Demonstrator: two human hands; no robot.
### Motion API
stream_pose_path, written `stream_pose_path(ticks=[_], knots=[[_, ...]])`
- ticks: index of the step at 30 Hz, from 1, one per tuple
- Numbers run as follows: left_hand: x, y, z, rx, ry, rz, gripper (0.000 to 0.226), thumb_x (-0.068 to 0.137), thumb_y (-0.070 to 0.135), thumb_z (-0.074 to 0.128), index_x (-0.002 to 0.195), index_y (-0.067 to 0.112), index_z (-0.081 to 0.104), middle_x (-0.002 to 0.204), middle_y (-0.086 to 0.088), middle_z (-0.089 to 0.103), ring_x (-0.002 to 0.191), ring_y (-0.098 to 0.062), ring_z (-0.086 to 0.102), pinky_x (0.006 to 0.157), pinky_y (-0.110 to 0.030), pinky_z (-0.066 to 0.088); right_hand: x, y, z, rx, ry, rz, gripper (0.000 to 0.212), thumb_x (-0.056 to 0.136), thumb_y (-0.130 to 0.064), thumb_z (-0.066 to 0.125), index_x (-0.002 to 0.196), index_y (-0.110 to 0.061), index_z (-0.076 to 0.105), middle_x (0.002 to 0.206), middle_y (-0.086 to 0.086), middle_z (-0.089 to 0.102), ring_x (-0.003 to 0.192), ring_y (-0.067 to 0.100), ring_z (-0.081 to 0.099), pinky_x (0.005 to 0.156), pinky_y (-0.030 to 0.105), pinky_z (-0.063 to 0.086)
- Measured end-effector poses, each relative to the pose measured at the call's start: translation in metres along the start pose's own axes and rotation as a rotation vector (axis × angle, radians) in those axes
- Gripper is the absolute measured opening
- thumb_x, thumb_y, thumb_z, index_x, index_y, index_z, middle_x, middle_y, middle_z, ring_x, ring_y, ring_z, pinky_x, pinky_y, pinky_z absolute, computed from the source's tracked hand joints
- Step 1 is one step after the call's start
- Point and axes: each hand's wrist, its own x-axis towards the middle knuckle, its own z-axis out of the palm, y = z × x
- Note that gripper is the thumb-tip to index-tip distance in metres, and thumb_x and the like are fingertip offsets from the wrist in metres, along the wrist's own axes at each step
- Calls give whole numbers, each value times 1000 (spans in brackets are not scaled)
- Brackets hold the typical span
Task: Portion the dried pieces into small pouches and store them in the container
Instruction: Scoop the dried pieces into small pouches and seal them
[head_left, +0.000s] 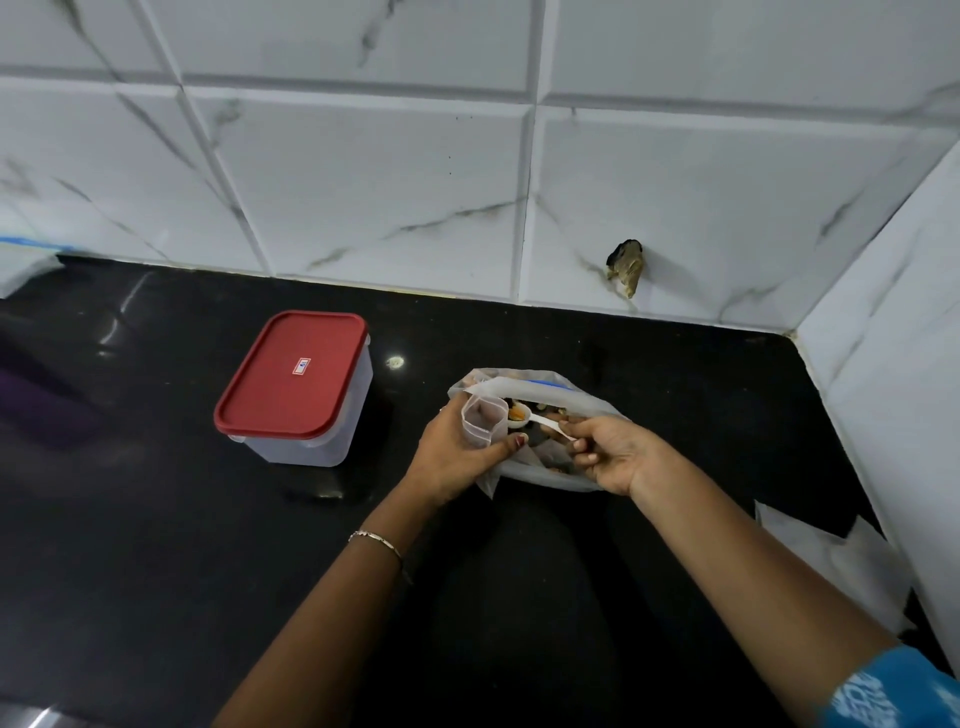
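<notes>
A large clear bag (540, 475) of dark and orange dried pieces (545, 447) lies open on the black counter. My left hand (457, 457) grips a small clear pouch (483, 423) upright, its mouth open, at the bag's left edge. My right hand (608, 457) pinches the handle of a small white plastic spoon (540, 420). The spoon's bowl holds an orange piece right beside the pouch's mouth. A clear rectangular container with a red lid (293, 371) stands closed to the left of both hands.
The black counter (156, 545) meets a white marble-tiled wall (363, 182) behind and another wall on the right. White crumpled plastic (831, 561) lies at the right near the corner. A dark brownish lump (626, 267) sticks to the back wall.
</notes>
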Motion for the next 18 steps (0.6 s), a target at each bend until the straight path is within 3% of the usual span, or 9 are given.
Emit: stream_pose_path(ticks=[3, 10, 18], knots=[[-3, 6, 1, 58, 10, 35, 52, 76, 27, 80, 120, 29, 53, 115, 11, 60, 109, -2, 57, 84, -19, 50, -13, 3, -4, 36, -10, 13, 14, 95, -5, 53, 96, -5, 67, 66, 5, 62, 47, 4, 40, 35, 8, 29], [-10, 13, 15, 107, -4, 87, 43, 76, 33, 80, 112, 27, 58, 108, 11, 64, 103, 0, 59, 88, -20, 50, -25, 20, -10, 115, -13, 6, 16, 96, -5, 52, 100, -6, 68, 63, 10, 68, 42, 3, 42, 36, 8, 31], [-15, 10, 11, -72, -18, 64, 59, 75, 28, 80, 129, 22, 55, 122, 3, 62, 116, -11, 58, 96, -39, 53, -40, 28, -11, 139, -5, -34, 16, 94, -5, 55, 101, -7, 69, 77, 9, 71, 48, 3, 42, 38, 10, 31]])
